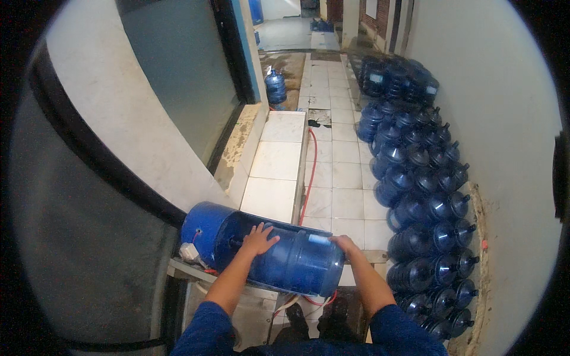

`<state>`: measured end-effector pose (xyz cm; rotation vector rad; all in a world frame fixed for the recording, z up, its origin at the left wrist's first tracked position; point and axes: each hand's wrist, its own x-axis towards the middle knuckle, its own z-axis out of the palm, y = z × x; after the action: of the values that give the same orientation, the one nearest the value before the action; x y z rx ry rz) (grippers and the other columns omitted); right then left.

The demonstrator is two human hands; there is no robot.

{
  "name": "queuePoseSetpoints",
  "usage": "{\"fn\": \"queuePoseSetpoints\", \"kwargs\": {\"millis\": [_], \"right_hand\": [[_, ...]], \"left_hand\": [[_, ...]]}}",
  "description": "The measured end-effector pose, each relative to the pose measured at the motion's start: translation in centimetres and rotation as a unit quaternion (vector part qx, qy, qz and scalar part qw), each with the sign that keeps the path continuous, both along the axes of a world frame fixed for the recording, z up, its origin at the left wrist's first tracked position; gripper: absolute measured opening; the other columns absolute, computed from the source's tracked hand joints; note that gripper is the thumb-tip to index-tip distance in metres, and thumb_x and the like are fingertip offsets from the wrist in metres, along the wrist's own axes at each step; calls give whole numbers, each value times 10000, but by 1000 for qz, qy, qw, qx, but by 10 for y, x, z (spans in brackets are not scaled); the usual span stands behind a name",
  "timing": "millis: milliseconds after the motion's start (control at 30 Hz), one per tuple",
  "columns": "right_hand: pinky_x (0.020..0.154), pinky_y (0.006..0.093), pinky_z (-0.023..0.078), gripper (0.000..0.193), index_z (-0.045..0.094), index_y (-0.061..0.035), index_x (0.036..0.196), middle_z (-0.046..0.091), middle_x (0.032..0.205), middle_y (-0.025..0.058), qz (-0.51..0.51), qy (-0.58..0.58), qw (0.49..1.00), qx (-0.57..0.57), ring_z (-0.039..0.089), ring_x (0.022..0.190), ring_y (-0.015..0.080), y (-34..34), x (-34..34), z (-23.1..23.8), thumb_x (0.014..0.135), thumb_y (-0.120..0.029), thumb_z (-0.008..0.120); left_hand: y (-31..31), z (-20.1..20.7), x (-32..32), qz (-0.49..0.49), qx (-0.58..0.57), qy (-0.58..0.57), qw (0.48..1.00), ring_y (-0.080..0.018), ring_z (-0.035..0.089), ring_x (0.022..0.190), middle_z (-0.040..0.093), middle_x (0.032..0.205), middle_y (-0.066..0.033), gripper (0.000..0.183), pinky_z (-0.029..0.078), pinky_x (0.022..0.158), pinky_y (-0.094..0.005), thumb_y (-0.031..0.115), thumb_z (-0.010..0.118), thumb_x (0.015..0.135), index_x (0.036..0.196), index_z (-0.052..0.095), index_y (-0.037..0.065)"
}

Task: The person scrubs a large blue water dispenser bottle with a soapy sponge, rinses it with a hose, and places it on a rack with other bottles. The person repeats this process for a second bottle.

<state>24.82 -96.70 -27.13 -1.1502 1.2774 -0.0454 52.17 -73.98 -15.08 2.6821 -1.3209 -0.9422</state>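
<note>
A large translucent blue water jug (291, 258) lies on its side in a blue cylindrical holder (205, 228), cut open along the top. Its neck end points left into the holder, its base faces right. My left hand (259, 240) rests on the jug's upper side near the neck, fingers spread. At the base end my right hand (346, 244) grips the rim, fingers over the edge beside a pale label (319, 240). The underside of the jug is hidden.
Several rows of blue jugs (409, 178) line the right wall. A red hose (312, 172) runs along the tiled ledge (273, 160) ahead. Another jug (275, 87) stands farther off on wet floor. A white box (189, 252) with a wire sits beside the holder.
</note>
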Motion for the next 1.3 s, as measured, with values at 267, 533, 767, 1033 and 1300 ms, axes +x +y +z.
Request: {"fn": "queuePoseSetpoints", "kwargs": {"millis": [267, 533, 767, 1033, 1300], "right_hand": [[905, 480, 541, 503, 619, 42, 1240, 711, 1057, 176, 123, 79, 988, -44, 692, 946, 343, -47, -15, -64, 881, -307, 669], [1118, 441, 397, 1061, -31, 10, 1582, 358, 1506, 355, 96, -90, 901, -414, 462, 1365, 420, 178, -102, 51, 882, -211, 736], [1150, 437, 359, 1117, -92, 34, 1564, 322, 1513, 377, 184, -43, 921, -341, 422, 1397, 434, 188, -127, 23, 887, -256, 748], [1181, 435, 305, 846, 179, -1, 1590, 364, 1578, 186, -23, -258, 958, -121, 389, 1432, 350, 62, -64, 39, 992, -462, 559], [715, 405, 571, 554, 629, -2, 1224, 718, 999, 139, 61, -27, 997, 41, 695, 857, 286, 77, -114, -111, 1032, -493, 461]], "left_hand": [[-15, -18, -5, 15, -84, -3, 996, -397, 345, 1454, 326, 1605, -144, 754, 361, 1126, -584, 731, 461, 925, 1473, 520, 216], [84, 66, -6, 5, 140, 141, 980, -411, 550, 1284, 475, 1490, -242, 750, 450, 1067, -453, 723, 554, 876, 1311, 657, 120], [93, 39, -24, 4, -61, 69, 996, -400, 354, 1459, 247, 1630, -231, 926, 360, 1164, -436, 668, 610, 872, 1555, 349, 101], [27, 26, -13, -23, -27, 19, 999, -400, 219, 1520, 177, 1670, -175, 950, 300, 1176, -568, 663, 573, 903, 1594, 253, 95], [29, 27, -12, -13, -23, 13, 1000, -395, 270, 1503, 204, 1666, -159, 926, 312, 1173, -555, 649, 569, 913, 1596, 252, 111]]}}
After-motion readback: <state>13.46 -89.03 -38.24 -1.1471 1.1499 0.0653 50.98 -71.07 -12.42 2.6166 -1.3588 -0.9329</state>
